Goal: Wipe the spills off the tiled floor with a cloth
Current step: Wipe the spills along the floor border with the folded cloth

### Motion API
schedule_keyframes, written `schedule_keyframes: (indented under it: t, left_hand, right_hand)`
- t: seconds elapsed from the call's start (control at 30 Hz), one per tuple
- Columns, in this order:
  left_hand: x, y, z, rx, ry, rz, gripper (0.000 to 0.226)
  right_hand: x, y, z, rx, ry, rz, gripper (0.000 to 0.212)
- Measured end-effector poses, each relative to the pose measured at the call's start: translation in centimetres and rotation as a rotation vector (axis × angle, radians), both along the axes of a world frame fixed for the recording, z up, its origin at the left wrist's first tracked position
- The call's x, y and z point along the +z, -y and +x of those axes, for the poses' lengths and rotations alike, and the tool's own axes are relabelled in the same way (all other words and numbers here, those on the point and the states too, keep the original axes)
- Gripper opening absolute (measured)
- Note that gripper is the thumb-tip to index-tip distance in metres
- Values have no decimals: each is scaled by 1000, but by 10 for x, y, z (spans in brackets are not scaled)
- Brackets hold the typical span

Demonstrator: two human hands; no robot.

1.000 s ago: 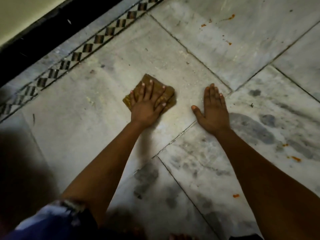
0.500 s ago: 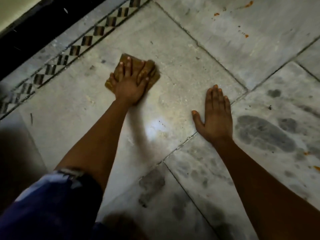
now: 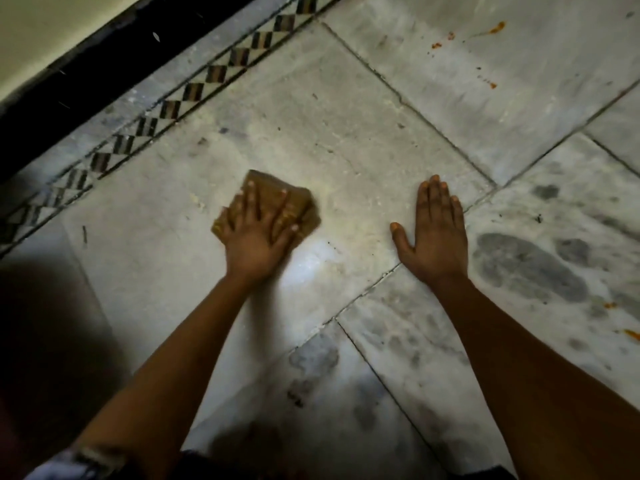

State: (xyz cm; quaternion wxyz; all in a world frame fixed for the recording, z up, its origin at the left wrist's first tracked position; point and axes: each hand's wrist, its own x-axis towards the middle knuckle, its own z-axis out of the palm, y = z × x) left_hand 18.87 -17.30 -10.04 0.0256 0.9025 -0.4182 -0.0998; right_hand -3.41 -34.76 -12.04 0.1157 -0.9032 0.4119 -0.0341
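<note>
A folded brown cloth (image 3: 268,188) lies flat on the pale marble floor tile (image 3: 329,140). My left hand (image 3: 258,233) presses down on the cloth with fingers spread over it. My right hand (image 3: 434,233) rests flat on the floor to the right, palm down, fingers together, holding nothing. Orange spill spots (image 3: 490,29) dot the tile at the far right top, and more orange spots (image 3: 632,334) sit at the right edge.
A checkered inlay border (image 3: 180,98) runs diagonally at the upper left, beside a black skirting (image 3: 104,64) and a wall. Dark grey smudges (image 3: 530,268) mark the tile right of my right hand. Tile joints cross the floor.
My left hand has slid the cloth back toward me and to the right, away from the checkered border. My right hand has stayed planted on the floor.
</note>
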Motion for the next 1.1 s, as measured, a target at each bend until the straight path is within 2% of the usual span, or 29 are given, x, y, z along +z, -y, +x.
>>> schedule_keyframes:
  t: [0.07, 0.13, 0.27, 0.4, 0.5, 0.6, 0.73, 0.87, 0.97, 1.1]
  left_hand:
    - [3, 15, 20, 154, -22, 18, 64]
    - [8, 36, 27, 193, -33, 39, 67]
    - [13, 39, 11, 75, -24, 95, 77]
    - [20, 19, -15, -25, 17, 76, 58]
    - [28, 8, -30, -40, -55, -91, 46]
    - [48, 5, -43, 95, -265, -379, 36]
    - [93, 40, -70, 283, -880, -717, 25]
    - [137, 86, -92, 360, -1300, -859, 25]
    - [166, 113, -98, 354, -1456, -891, 31]
    - [203, 143, -105, 372, -1454, -824, 37]
  right_hand:
    - [0, 0, 0, 2, 4, 2, 78]
    - [0, -1, 0, 4, 5, 6, 77]
    - [3, -1, -1, 9, 6, 39, 76]
    - [13, -6, -3, -2, 55, 137, 69]
    - [25, -13, -14, 45, 99, 136, 65]
    - [40, -17, -31, 101, 117, 108, 66]
    - [72, -9, -59, 62, 177, 48, 64]
    - [105, 9, -81, -7, 222, -34, 61]
    - [126, 22, -91, -23, 215, -85, 61]
    - [142, 37, -105, -33, 204, -137, 62]
